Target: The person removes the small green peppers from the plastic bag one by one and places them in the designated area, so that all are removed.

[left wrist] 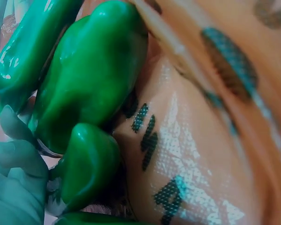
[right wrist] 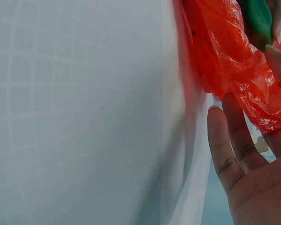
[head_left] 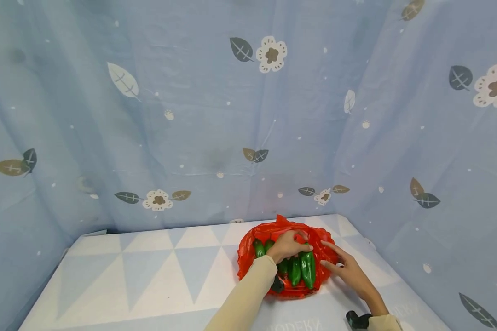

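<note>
A red plastic bag (head_left: 248,248) (right wrist: 225,51) lies spread open with several green peppers inside. The left hand (head_left: 287,247) (left wrist: 18,173) reaches in from above, its fingers bent round the upper end of a long glossy pepper (head_left: 308,269) (left wrist: 30,51); part of that grip is hidden. Beside it in the left wrist view are a broad pepper (left wrist: 91,75) and a smaller one (left wrist: 91,164). At the bag's right side, the right hand (head_left: 349,272) (right wrist: 253,173) has its fingers spread and extended, touching or close to the plastic.
The bag rests near the back right of a table (head_left: 149,271) with a white and pale blue triangle pattern. A blue curtain (head_left: 207,115) printed with leaves and flowers hangs behind the table and along its right side. Dark wrist devices (head_left: 358,320) show at the cuffs.
</note>
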{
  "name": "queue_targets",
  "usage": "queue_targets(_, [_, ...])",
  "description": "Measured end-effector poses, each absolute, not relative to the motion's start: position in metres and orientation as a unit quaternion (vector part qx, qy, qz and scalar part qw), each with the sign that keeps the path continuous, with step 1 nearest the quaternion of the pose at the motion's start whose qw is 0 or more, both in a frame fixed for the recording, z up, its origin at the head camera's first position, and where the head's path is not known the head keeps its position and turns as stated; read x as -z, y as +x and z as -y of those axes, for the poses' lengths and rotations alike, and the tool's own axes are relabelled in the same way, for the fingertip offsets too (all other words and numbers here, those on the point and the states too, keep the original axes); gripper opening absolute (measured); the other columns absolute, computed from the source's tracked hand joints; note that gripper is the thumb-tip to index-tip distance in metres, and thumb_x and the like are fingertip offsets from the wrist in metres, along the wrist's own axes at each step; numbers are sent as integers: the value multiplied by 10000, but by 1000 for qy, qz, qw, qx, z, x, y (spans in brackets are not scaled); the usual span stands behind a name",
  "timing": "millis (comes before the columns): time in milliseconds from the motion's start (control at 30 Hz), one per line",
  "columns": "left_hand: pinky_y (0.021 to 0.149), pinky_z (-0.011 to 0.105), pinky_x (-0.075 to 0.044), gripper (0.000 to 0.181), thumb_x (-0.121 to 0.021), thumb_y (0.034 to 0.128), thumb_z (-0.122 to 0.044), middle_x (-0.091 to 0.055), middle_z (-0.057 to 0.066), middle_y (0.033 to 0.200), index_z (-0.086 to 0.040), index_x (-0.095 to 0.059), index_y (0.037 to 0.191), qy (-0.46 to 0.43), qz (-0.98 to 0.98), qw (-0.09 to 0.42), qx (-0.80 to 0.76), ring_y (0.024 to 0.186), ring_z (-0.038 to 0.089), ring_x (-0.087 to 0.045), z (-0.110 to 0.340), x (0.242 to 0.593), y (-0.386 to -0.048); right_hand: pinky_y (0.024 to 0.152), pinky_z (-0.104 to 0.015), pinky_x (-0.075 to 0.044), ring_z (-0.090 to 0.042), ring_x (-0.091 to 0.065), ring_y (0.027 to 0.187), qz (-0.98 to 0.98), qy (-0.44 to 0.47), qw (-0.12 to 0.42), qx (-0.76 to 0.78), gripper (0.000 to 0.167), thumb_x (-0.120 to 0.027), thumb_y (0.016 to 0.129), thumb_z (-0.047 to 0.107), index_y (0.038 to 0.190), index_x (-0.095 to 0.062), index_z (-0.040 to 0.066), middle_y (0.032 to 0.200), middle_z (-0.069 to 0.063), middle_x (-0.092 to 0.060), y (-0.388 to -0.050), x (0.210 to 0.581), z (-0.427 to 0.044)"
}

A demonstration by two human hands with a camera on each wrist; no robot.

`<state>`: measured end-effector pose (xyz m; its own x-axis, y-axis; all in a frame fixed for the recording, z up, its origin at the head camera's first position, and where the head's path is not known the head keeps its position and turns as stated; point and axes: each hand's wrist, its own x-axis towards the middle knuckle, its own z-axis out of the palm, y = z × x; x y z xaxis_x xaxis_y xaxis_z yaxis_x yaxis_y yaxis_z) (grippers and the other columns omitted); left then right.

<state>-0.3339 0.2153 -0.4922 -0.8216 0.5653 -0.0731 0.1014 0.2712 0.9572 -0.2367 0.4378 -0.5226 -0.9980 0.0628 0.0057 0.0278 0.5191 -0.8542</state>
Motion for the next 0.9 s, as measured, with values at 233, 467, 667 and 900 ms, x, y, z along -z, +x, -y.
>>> queue_targets(233, [532, 340, -516, 216, -794, 929, -254, -674, -8, 953, -149, -741, 1110, 235, -756, 211, -573, 657, 203, -588, -209, 489, -330, 1039, -613, -450, -469, -435, 1390, 875, -15, 19, -483, 630, -736, 964, 373, 1536, -478, 316, 1639, -152, -322, -239, 523, -439])
queue_targets(467, [723, 473, -605, 180, -819, 904, -189, -654, -9, 1213, -99, -754, 1045, 245, -729, 214, -602, 683, 233, -654, -204, 491, -329, 1034, -614, -458, -453, -465, 1370, 881, -14, 20, -473, 625, -752, 952, 357, 1521, -496, 319, 1614, -154, -369, -241, 522, -441])
queue_targets(667, [695, 389, -608, 110, -833, 885, -144, -617, 5, 1376, -103, -766, 962, 261, -726, 208, -601, 639, 159, -652, -198, 494, -326, 1047, -613, -447, -476, -472, 1366, 878, -7, 18, -479, 666, -769, 944, 310, 1541, -475, 278, 1624, -195, -336, -239, 522, -441])
queue_targets(900, [703, 375, -603, 133, -836, 889, -205, -627, -46, 1324, -153, -757, 982, 284, -736, 210, -577, 651, 184, -668, -186, 483, -323, 1032, -579, -466, -459, -503, 1339, 881, -5, 25, -472, 694, -775, 940, 316, 1554, -457, 260, 1620, -202, -339, -241, 518, -438])
